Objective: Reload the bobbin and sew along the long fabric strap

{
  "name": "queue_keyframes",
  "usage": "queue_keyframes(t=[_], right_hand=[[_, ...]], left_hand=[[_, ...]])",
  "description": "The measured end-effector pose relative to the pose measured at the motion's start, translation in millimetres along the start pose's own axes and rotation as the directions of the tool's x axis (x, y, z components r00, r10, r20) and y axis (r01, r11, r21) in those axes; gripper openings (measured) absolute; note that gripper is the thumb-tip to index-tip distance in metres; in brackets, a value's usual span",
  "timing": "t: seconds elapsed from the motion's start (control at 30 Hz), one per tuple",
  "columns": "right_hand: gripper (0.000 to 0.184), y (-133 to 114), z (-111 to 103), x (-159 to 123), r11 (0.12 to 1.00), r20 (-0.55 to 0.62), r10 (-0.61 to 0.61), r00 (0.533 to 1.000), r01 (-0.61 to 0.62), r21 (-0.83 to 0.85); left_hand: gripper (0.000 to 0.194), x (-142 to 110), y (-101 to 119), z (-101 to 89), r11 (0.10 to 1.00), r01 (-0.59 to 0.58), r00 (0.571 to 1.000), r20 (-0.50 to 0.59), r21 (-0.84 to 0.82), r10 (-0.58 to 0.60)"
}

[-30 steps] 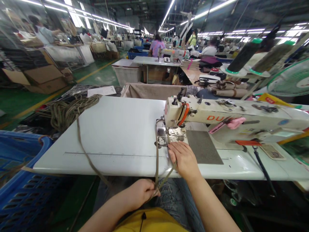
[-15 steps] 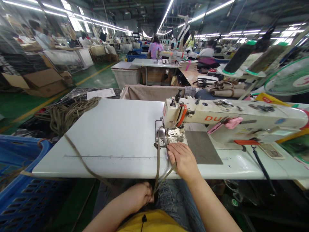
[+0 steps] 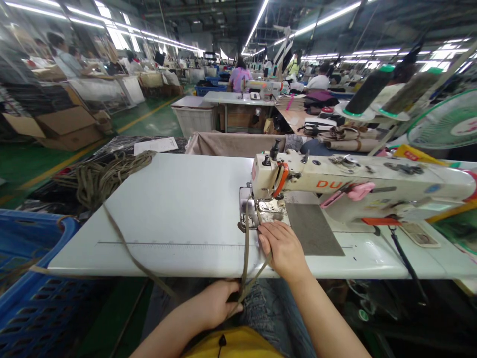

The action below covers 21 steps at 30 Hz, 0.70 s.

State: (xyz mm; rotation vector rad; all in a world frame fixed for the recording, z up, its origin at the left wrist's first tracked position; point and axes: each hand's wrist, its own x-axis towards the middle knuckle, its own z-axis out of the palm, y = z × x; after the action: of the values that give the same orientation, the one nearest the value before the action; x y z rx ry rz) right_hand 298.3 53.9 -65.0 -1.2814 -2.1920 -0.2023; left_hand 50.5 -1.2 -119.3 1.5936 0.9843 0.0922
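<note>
My right hand (image 3: 283, 250) rests at the front of the sewing machine (image 3: 320, 179), fingers together over a narrow olive-brown fabric strap (image 3: 246, 243). Part of the strap runs from under this hand down over the table edge; how the fingertips grip it is hidden. Below the edge, over my lap, my left hand (image 3: 219, 303) holds the strap between thumb and fingers. One length rises from there to the presser foot area. Another strap length (image 3: 126, 243) crosses the table's left side from a tangled pile of strap (image 3: 108, 174).
A white sewing table (image 3: 186, 199) with a printed ruler line lies before me. At left stand a blue plastic basket (image 3: 37, 298) and an open cardboard box (image 3: 67, 124). Thread cones (image 3: 368, 89) and a green fan (image 3: 450, 119) are at right. Several people work farther back.
My left hand has shifted slightly, and its thumb and fingers have spread a little around the strap. The right hand stays almost still at the machine.
</note>
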Motion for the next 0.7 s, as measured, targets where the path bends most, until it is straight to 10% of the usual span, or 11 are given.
queue_keyframes(t=[0.13,0.37,0.7], right_hand=[[0.032,-1,-1,0,1.000,0.003,0.001,1.000,-0.001,0.006],[0.030,0,1,1,1.000,-0.023,-0.021,1.000,0.021,-0.010],[0.031,0,0,0,1.000,-0.008,0.001,1.000,-0.001,0.001]], left_hand=[[0.055,-1,9,-1.3,0.973,-0.053,0.998,0.021,-0.226,0.060],[0.039,-8,5,-1.2,0.982,0.155,0.981,0.097,0.108,-0.166],[0.038,-67,68,-56.8,0.943,0.096,0.995,-0.043,0.319,-0.086]])
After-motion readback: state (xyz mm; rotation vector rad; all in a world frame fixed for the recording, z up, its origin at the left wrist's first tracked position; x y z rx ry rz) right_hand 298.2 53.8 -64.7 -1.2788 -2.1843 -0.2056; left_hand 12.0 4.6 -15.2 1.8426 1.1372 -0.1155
